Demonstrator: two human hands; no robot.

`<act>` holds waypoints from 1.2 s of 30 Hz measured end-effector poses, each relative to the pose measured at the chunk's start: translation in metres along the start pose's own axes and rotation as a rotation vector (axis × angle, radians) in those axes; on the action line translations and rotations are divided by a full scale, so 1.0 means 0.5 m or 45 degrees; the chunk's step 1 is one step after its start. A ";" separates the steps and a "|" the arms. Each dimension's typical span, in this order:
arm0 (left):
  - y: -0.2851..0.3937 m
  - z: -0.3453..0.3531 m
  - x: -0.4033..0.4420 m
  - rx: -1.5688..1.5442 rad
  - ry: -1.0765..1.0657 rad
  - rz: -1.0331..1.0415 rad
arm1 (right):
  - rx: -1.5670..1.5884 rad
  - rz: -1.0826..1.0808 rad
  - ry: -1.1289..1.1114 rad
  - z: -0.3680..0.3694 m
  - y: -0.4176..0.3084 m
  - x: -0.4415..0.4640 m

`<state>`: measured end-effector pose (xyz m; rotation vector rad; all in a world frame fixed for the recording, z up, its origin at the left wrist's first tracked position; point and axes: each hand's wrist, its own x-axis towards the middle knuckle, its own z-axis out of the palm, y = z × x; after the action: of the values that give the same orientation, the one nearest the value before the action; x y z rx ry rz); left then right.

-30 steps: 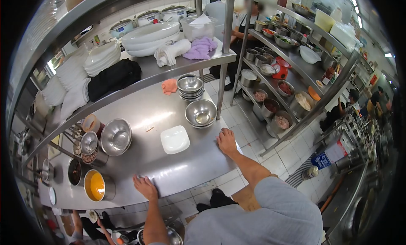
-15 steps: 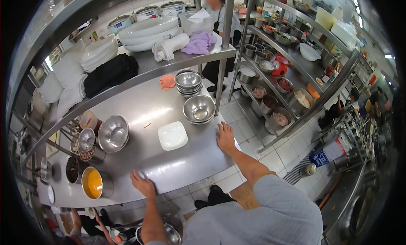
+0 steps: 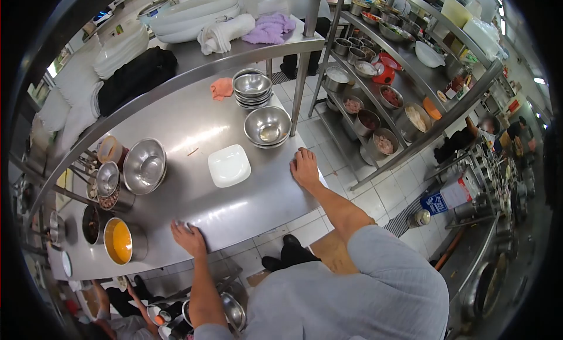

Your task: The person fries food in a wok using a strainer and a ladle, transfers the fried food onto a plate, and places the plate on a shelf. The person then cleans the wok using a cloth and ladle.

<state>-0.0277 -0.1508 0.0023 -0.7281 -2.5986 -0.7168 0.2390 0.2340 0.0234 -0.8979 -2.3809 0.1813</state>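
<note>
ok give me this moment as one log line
left hand: palm down on flat silver metal table | right hand: same table, right edge | held: nothing | white square glossy dish: on table, untouched

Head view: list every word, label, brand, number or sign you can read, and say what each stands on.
No text can be read.
Blue box at the right: white print, too blurred to read.
Cooker at the back: blue marking, too small to read.
White dish between the hands: no lettering visible.
</note>
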 end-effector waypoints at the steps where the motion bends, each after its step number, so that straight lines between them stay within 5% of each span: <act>1: -0.002 0.003 -0.001 0.001 -0.005 -0.001 | -0.029 0.017 0.035 0.000 -0.003 0.000; 15: -0.033 0.021 -0.002 0.033 0.051 0.175 | -0.087 -0.020 0.039 0.034 0.022 -0.004; 36: -0.020 0.014 0.006 0.043 0.062 0.041 | -0.095 0.032 -0.002 0.034 0.012 -0.005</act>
<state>-0.0369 -0.1529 -0.0059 -0.7314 -2.5432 -0.6713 0.2342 0.2383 0.0062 -0.9626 -2.3928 0.1038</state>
